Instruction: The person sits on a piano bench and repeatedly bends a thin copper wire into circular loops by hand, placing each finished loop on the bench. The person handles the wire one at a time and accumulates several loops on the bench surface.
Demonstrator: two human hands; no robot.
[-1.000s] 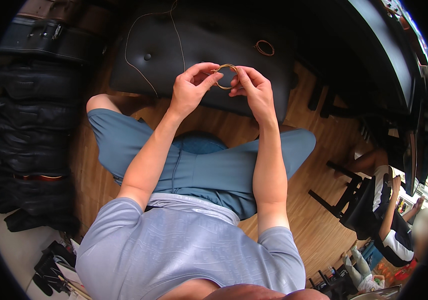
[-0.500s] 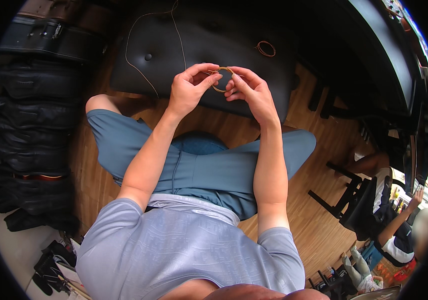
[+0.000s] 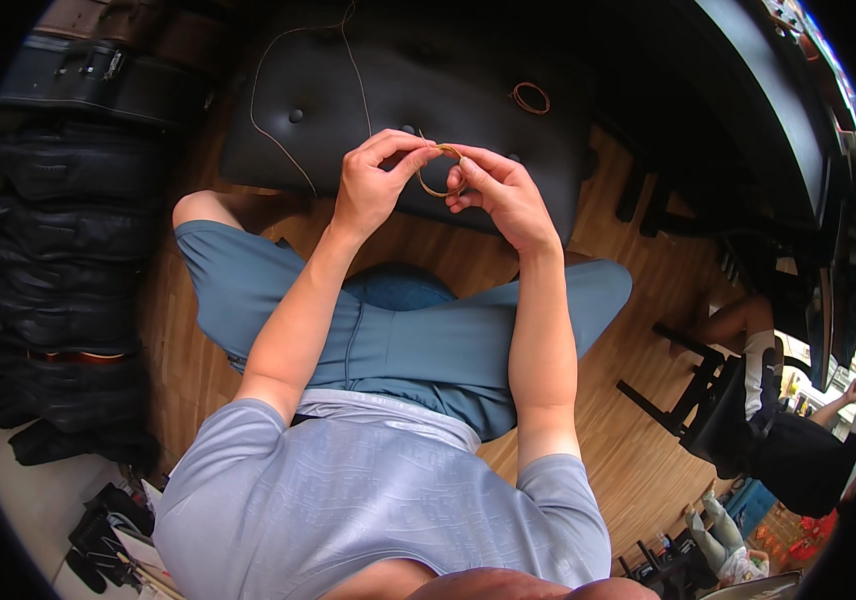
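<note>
Held up over a black padded bench (image 3: 403, 75) is a thin gold-brown coil of wire string (image 3: 435, 194), formed into a small ring. My left hand (image 3: 370, 185) pinches its top between thumb and fingertips, where a short loose end sticks up. From the other side, my right hand (image 3: 513, 200) grips the ring with thumb and forefinger, its other fingers curled. A second copper-coloured coil (image 3: 546, 94) lies on the bench at the far right. One long loose strand (image 3: 254, 100) curves across the bench's left part.
Black cases and bags (image 3: 58, 250) are stacked along the left. A large black glossy piece of furniture (image 3: 748, 100) stands at the right. On the wooden floor (image 3: 588, 400) to the right is a black stool frame (image 3: 683, 400), with another person (image 3: 788, 450) beside it.
The ring has shifted slightly left and down between my hands, and its short loose end now points up. The person at the right has changed posture.
</note>
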